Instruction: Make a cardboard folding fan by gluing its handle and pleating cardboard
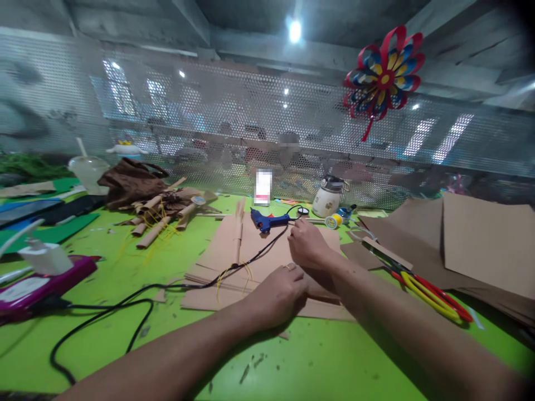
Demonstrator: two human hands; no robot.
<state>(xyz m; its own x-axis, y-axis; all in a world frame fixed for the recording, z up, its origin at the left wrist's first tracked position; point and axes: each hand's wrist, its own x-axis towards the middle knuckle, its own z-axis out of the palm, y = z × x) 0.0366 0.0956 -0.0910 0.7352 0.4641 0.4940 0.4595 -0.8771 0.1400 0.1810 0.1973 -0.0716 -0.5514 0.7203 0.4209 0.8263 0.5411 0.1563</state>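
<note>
My left hand (280, 294) is closed, its fingers curled down at the front of a stack of brown paper sheets (217, 262). Just beyond it, to the right, my right hand (308, 242) is closed too, with its fingertips turned down over the same sheets. What either hand pinches is hidden behind the fingers. A blue glue gun (270, 221) lies past my right hand, and its black cord (184, 286) runs left across the paper. On the stack rests a rolled brown paper stem (238, 236) with loose yellow thread (221, 278) near its lower end.
Scissors with red and yellow handles (430, 298) lie at the right beside large brown sheets (489, 239). Several paper rolls (154, 232) sit at the left, near a purple power strip (50, 287). A white jar (326, 197) and a yellow thread spool (334, 221) stand behind.
</note>
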